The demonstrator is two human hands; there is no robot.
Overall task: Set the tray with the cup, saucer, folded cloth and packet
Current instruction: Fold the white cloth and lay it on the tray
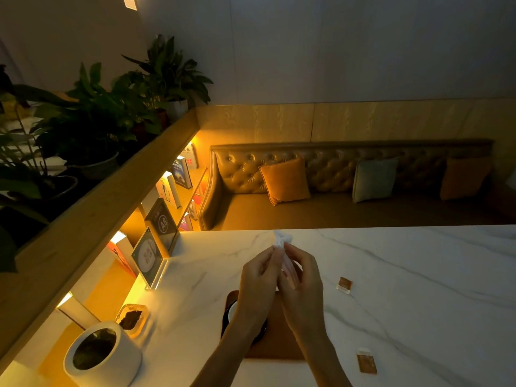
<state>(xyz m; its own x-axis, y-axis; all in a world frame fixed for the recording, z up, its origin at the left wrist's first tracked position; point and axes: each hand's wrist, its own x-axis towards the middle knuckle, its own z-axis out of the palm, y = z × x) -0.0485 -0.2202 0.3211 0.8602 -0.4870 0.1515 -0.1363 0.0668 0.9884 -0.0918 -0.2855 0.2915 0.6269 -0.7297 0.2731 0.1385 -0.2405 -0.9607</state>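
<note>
Nearest the lens, your forearms cross a brown tray [279, 344] on the marble table [418, 275]. Your left hand [258, 283] and right hand [303, 286] are raised above the tray's far end, both pinched shut on a white cloth [282, 241], w/ a crumpled bit poking up past the fingertips. On the tray's left side, half hidden under your left wrist, sits a dark saucer [227, 326] w/ a white cup [232, 314] on it; only a sliver of each shows. Two brown packets lie on the table off to the right, well apart from the tray: one farther [344, 285], one nearer [366, 361]. At lower left, a white round planter [103, 353] and a small dish [132, 319] stand near the table's lit edge, w/ acrylic sign stands [156, 247] behind.

Step in hand, by the look of it: folding the cloth, approx. midway thru the task. Cup and saucer appear placed; cloth and packet not yet. Next move calls for you to finish a flat, squared fold, then lay it on the bare right part of the tray w/o nudging the saucer. After that, fetch a packet.
</note>
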